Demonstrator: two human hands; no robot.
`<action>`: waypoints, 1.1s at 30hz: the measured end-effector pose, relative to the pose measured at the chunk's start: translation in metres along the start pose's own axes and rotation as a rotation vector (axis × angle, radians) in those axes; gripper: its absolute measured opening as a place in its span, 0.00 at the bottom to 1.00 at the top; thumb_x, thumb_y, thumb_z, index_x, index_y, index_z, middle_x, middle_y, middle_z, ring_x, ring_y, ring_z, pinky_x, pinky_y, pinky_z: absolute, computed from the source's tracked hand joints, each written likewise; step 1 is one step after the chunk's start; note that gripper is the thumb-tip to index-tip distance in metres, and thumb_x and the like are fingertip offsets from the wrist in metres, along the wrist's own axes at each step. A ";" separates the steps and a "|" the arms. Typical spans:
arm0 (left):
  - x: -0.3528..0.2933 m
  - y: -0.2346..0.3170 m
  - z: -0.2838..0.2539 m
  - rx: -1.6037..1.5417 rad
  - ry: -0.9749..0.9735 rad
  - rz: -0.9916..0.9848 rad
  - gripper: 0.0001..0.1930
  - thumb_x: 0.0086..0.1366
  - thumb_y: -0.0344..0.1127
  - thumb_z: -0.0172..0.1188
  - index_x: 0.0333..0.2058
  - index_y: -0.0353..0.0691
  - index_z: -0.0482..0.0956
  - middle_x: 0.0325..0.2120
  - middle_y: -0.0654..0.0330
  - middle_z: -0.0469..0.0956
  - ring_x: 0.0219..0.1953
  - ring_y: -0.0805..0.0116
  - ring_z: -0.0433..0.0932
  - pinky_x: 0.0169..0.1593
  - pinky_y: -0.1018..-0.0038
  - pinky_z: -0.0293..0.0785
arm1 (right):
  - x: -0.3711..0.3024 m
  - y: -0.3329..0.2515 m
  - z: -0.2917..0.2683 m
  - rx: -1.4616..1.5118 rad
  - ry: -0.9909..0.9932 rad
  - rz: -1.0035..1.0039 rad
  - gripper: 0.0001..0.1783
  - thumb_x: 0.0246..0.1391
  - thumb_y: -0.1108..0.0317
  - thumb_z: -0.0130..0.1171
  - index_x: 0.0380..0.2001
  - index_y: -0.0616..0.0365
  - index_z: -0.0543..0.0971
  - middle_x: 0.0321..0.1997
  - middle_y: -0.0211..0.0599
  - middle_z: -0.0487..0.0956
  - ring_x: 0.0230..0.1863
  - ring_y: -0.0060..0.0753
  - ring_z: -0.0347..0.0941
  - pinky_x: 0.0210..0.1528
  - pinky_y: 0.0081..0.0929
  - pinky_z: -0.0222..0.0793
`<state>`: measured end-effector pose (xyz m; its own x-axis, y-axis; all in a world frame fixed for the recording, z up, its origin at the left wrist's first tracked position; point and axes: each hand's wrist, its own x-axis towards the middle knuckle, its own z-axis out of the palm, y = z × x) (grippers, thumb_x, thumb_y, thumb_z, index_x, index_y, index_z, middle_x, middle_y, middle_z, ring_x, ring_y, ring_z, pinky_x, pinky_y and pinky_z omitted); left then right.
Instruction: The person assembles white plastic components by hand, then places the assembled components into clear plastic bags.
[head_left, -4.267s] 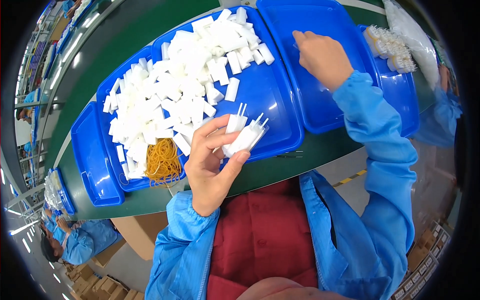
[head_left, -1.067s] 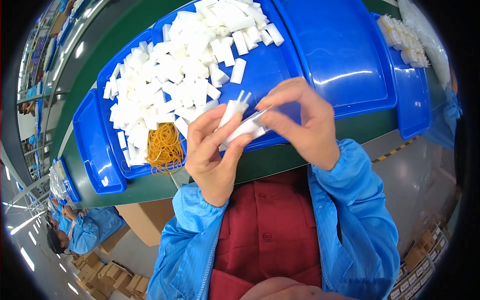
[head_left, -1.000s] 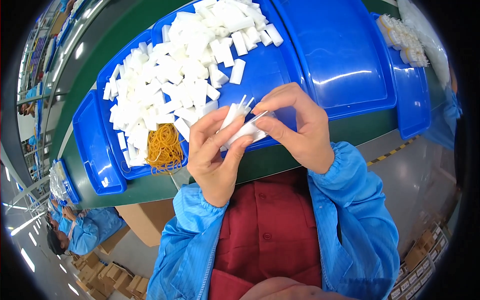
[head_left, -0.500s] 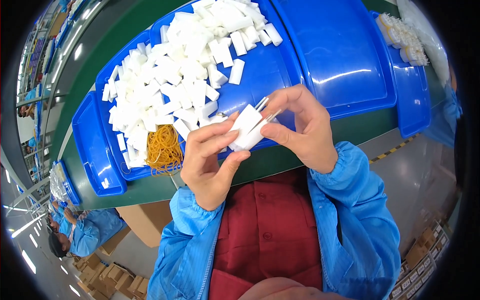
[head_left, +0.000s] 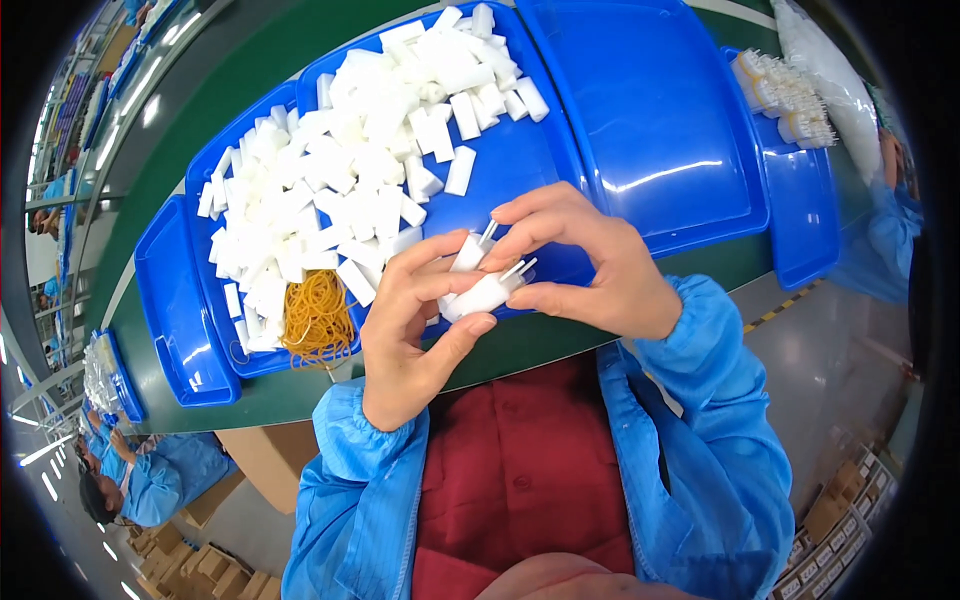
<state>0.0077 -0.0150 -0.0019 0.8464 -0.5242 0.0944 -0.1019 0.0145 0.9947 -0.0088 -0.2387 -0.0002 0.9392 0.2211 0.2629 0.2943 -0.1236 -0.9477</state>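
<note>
In front of my chest, my left hand [head_left: 405, 325] grips a small bunch of white blocks [head_left: 484, 296] between thumb and fingers. From their right-hand ends stick thin pale pins. My right hand [head_left: 610, 270] closes round that pin end, its thumb below and fingers above; the fingers partly hide the blocks. Behind my hands a large blue tray [head_left: 492, 190] bears a heap of similar white blocks [head_left: 335, 165]. A tangle of yellow-brown rubber bands [head_left: 318, 318] lies at the heap's near edge, left of my left hand.
A second blue tray [head_left: 660, 120] adjoins on the right. Farther right, bundles of white pinned pieces [head_left: 790, 95] lie on a smaller blue tray [head_left: 803, 210], beside a clear plastic bag [head_left: 825, 75]. Another narrow tray [head_left: 180, 310] stands left. A co-worker [head_left: 165, 480] sits farther left.
My right fingers have moved left and closed in on the pin ends. The held blocks have shifted slightly left and lie spread apart. The whole view has shifted a little.
</note>
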 end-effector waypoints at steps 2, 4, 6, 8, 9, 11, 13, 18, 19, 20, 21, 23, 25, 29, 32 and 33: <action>-0.003 0.000 0.000 0.020 0.063 -0.014 0.16 0.60 0.21 0.65 0.47 0.35 0.77 0.59 0.51 0.64 0.58 0.58 0.72 0.56 0.67 0.76 | 0.020 0.000 -0.024 -0.139 0.004 -0.017 0.14 0.53 0.71 0.67 0.44 0.60 0.80 0.47 0.38 0.81 0.52 0.32 0.75 0.54 0.28 0.70; -0.005 -0.001 0.001 0.068 0.156 -0.021 0.15 0.60 0.21 0.65 0.47 0.35 0.78 0.59 0.51 0.65 0.58 0.59 0.73 0.55 0.68 0.77 | 0.047 0.022 -0.056 -0.343 0.122 -0.007 0.12 0.59 0.66 0.61 0.44 0.59 0.81 0.45 0.38 0.82 0.49 0.32 0.77 0.53 0.26 0.71; -0.002 0.001 0.008 0.045 0.149 0.002 0.15 0.60 0.21 0.65 0.47 0.35 0.78 0.59 0.52 0.65 0.57 0.59 0.73 0.55 0.68 0.77 | 0.077 0.059 -0.100 -0.563 0.304 0.031 0.14 0.63 0.63 0.58 0.46 0.59 0.81 0.43 0.38 0.83 0.45 0.33 0.79 0.51 0.27 0.73; 0.002 0.000 0.016 0.030 0.144 0.024 0.16 0.60 0.20 0.64 0.47 0.36 0.78 0.59 0.52 0.65 0.57 0.60 0.74 0.55 0.69 0.78 | 0.101 0.091 -0.127 -0.818 0.426 0.043 0.13 0.58 0.65 0.60 0.44 0.58 0.81 0.39 0.44 0.83 0.41 0.37 0.81 0.47 0.33 0.75; 0.003 -0.001 0.019 0.008 0.138 0.015 0.15 0.60 0.20 0.64 0.47 0.36 0.78 0.59 0.52 0.65 0.57 0.60 0.74 0.55 0.68 0.78 | 0.112 0.101 -0.130 -0.929 0.479 0.039 0.11 0.54 0.69 0.62 0.42 0.57 0.82 0.34 0.51 0.83 0.39 0.40 0.83 0.44 0.36 0.76; 0.003 0.000 0.021 -0.008 0.136 0.006 0.15 0.60 0.20 0.64 0.47 0.36 0.78 0.59 0.52 0.65 0.57 0.60 0.74 0.55 0.68 0.78 | 0.129 0.119 -0.135 -1.068 0.449 0.127 0.13 0.56 0.66 0.61 0.44 0.58 0.81 0.39 0.46 0.83 0.41 0.40 0.82 0.47 0.35 0.75; 0.000 -0.001 0.020 -0.009 0.136 0.016 0.15 0.60 0.21 0.64 0.47 0.35 0.78 0.59 0.52 0.65 0.57 0.60 0.74 0.55 0.68 0.78 | 0.137 0.119 -0.133 -1.204 0.405 0.219 0.15 0.59 0.62 0.61 0.46 0.58 0.81 0.44 0.41 0.83 0.44 0.41 0.81 0.49 0.35 0.75; -0.002 -0.003 0.015 -0.021 0.158 0.031 0.15 0.61 0.21 0.64 0.47 0.35 0.78 0.58 0.52 0.66 0.57 0.59 0.74 0.55 0.67 0.78 | 0.115 0.083 -0.134 -1.497 -0.103 0.247 0.18 0.52 0.65 0.63 0.46 0.59 0.78 0.43 0.48 0.81 0.43 0.51 0.79 0.46 0.43 0.75; -0.002 -0.003 0.015 -0.013 0.155 0.044 0.15 0.61 0.21 0.64 0.47 0.35 0.78 0.57 0.52 0.66 0.57 0.59 0.74 0.56 0.67 0.78 | 0.106 0.083 -0.137 -1.502 -0.107 0.253 0.18 0.52 0.65 0.63 0.46 0.59 0.78 0.43 0.48 0.81 0.43 0.51 0.79 0.46 0.43 0.75; -0.002 -0.002 0.015 -0.022 0.153 0.042 0.15 0.61 0.21 0.64 0.47 0.35 0.78 0.57 0.52 0.66 0.57 0.59 0.74 0.56 0.67 0.78 | 0.094 0.086 -0.142 -1.422 -0.059 0.218 0.18 0.53 0.66 0.61 0.48 0.58 0.77 0.43 0.46 0.81 0.42 0.47 0.79 0.45 0.41 0.75; 0.000 -0.005 0.015 -0.043 0.132 0.044 0.14 0.61 0.20 0.64 0.47 0.34 0.78 0.57 0.52 0.66 0.57 0.59 0.74 0.56 0.68 0.78 | 0.081 0.086 -0.146 -1.349 -0.008 0.194 0.19 0.54 0.67 0.60 0.50 0.57 0.77 0.43 0.45 0.81 0.41 0.43 0.80 0.43 0.40 0.75; -0.001 -0.003 0.014 -0.052 0.147 0.035 0.14 0.61 0.20 0.64 0.46 0.34 0.78 0.57 0.52 0.66 0.57 0.59 0.74 0.56 0.68 0.77 | 0.069 0.062 -0.129 -0.913 0.073 0.281 0.20 0.54 0.68 0.59 0.52 0.55 0.76 0.42 0.42 0.80 0.41 0.38 0.79 0.42 0.37 0.75; -0.004 -0.004 0.012 -0.037 0.150 0.043 0.14 0.61 0.20 0.63 0.46 0.32 0.78 0.57 0.51 0.66 0.57 0.60 0.74 0.56 0.69 0.77 | 0.056 0.034 -0.102 -0.293 0.167 0.325 0.21 0.56 0.66 0.59 0.54 0.55 0.75 0.44 0.40 0.80 0.42 0.30 0.79 0.45 0.30 0.74; 0.000 -0.005 0.015 -0.062 0.149 0.030 0.14 0.61 0.19 0.63 0.46 0.31 0.77 0.57 0.51 0.66 0.57 0.60 0.74 0.56 0.69 0.76 | 0.029 -0.002 -0.043 0.231 0.308 0.236 0.25 0.59 0.65 0.60 0.59 0.56 0.70 0.47 0.41 0.80 0.45 0.28 0.79 0.48 0.26 0.74; 0.000 -0.006 0.017 -0.054 0.180 0.029 0.14 0.61 0.19 0.63 0.45 0.31 0.77 0.57 0.50 0.66 0.56 0.60 0.74 0.57 0.68 0.76 | 0.019 -0.015 -0.017 0.372 0.281 0.235 0.26 0.59 0.67 0.61 0.59 0.59 0.68 0.48 0.44 0.80 0.47 0.29 0.78 0.49 0.25 0.74; 0.000 -0.006 0.017 -0.064 0.192 0.035 0.13 0.61 0.19 0.63 0.45 0.31 0.78 0.57 0.50 0.66 0.56 0.60 0.74 0.57 0.68 0.76 | 0.018 -0.018 -0.012 0.381 0.280 0.236 0.26 0.59 0.67 0.61 0.59 0.59 0.68 0.48 0.44 0.80 0.47 0.29 0.78 0.49 0.25 0.74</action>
<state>-0.0006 -0.0298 -0.0089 0.9275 -0.3510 0.1289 -0.1047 0.0872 0.9907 0.0046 -0.2438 0.0232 0.9988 -0.0434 0.0234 0.0329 0.2334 -0.9718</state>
